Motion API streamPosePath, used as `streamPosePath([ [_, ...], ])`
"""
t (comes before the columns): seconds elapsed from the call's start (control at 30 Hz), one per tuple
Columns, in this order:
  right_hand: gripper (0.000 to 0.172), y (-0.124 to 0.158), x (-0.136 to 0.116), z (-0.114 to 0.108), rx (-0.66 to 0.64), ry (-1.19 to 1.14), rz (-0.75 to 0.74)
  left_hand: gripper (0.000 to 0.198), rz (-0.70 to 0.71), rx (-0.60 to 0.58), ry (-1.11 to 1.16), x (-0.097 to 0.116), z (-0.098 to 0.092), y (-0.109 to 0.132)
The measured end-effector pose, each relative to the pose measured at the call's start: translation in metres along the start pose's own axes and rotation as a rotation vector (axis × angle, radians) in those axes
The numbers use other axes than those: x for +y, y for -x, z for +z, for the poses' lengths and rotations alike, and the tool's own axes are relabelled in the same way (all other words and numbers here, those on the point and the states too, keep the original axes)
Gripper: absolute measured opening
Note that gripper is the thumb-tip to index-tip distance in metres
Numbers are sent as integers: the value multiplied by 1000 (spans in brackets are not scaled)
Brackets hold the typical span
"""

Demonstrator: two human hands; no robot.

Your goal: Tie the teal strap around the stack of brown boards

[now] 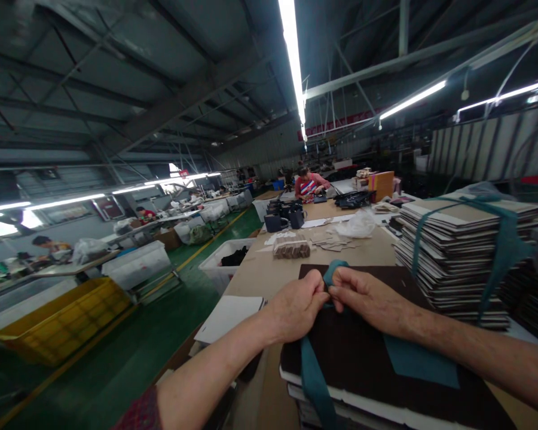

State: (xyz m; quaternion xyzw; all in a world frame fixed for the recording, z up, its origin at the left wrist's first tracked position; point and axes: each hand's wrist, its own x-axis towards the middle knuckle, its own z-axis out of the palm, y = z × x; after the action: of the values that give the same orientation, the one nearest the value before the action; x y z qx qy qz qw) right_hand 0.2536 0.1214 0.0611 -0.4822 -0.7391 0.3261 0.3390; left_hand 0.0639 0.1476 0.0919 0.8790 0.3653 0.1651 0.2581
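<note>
Fluorescent strips light a long workshop where a cardboard-topped worktable [269, 269] runs away toward a seated person [308, 185]. At its near edge lies a stack of dark boards [363, 352], its white edges showing. A teal strap [316, 382] comes up over the stack's front edge to a small loop at the top, where the left hand [296, 307] and right hand [367, 298] meet, fingers pressed together and pinching the strap, apparently to keep it taut around the boards. Toward the right edge sits a taller bundle of boards [461, 257], already bound with the same flat, matte teal band.
</note>
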Motion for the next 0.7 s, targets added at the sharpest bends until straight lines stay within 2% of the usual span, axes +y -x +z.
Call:
streamPosePath([
  [0.2, 20, 4, -5, 3, 0, 143, 17, 12, -43, -12, -84, -2, 3, -1],
  [0.5, 19, 9, -10, 0, -62, 284, -6, 11, -29, -18, -210, -9, 7, 0],
  [0.6, 20, 5, -9, -4, -63, 245, 34, 12, -46, 38, -150, -7, 8, 1],
  [0.7, 20, 1, -7, -6, -71, 228, 64, 14, -165, 95, 59, 2, 7, 6],
])
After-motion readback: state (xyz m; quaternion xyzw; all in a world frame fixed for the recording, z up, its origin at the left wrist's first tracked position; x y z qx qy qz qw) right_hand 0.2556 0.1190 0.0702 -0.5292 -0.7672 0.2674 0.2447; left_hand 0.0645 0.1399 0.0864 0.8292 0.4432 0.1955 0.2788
